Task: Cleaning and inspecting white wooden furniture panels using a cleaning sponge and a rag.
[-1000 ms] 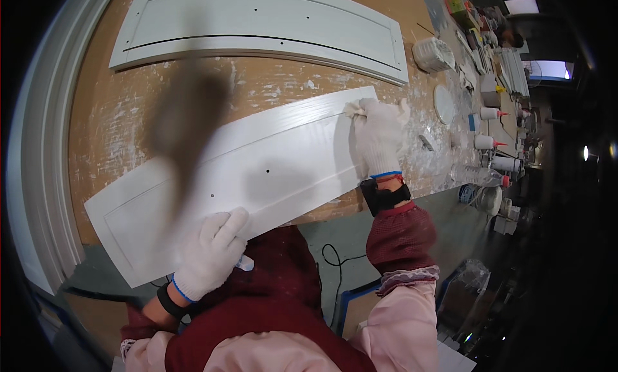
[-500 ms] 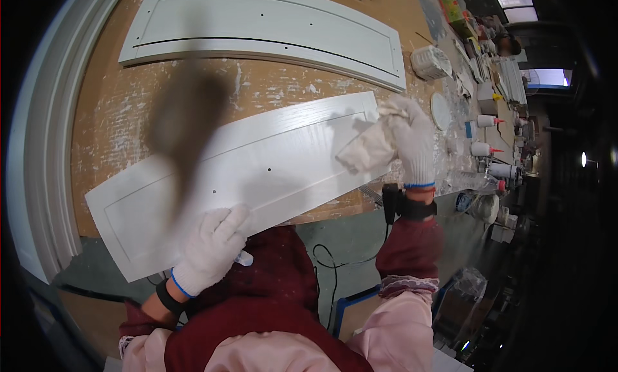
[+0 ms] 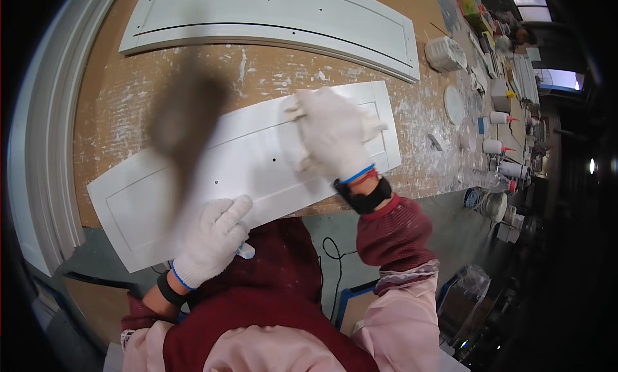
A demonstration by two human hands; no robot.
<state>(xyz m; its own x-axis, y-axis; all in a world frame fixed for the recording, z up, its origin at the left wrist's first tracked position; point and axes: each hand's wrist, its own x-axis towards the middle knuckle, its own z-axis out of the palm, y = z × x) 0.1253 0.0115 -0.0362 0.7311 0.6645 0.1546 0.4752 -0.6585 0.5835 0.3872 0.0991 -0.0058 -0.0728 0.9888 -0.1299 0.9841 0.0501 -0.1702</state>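
Observation:
A white panel [image 3: 251, 169] with a curved far edge and small dark holes lies slantwise on the worktable before me. My left hand [image 3: 215, 237], in a white knit glove, is closed on its near edge, fingers over the top face. A small pale-blue piece [image 3: 245, 250] pokes out beside that hand; what it is, I cannot make out. My right hand [image 3: 335, 130], gloved too and slightly blurred, presses a crumpled off-white cloth [image 3: 374, 128] against the panel's right part. Part of the cloth is hidden beneath the hand.
A second white panel [image 3: 270, 18] lies farther back on the paint-spotted table [image 3: 96, 133]. Long white mouldings [image 3: 48, 153] stand at left. Along the right are a plastic tub [image 3: 445, 54], a round lid [image 3: 454, 104] and glue bottles [image 3: 494, 146]. A dark blur covers part of the view.
My right hand, with the cloth, has moved left from the panel's right end onto its face. My left hand keeps its place on the near edge. The view has shifted slightly.

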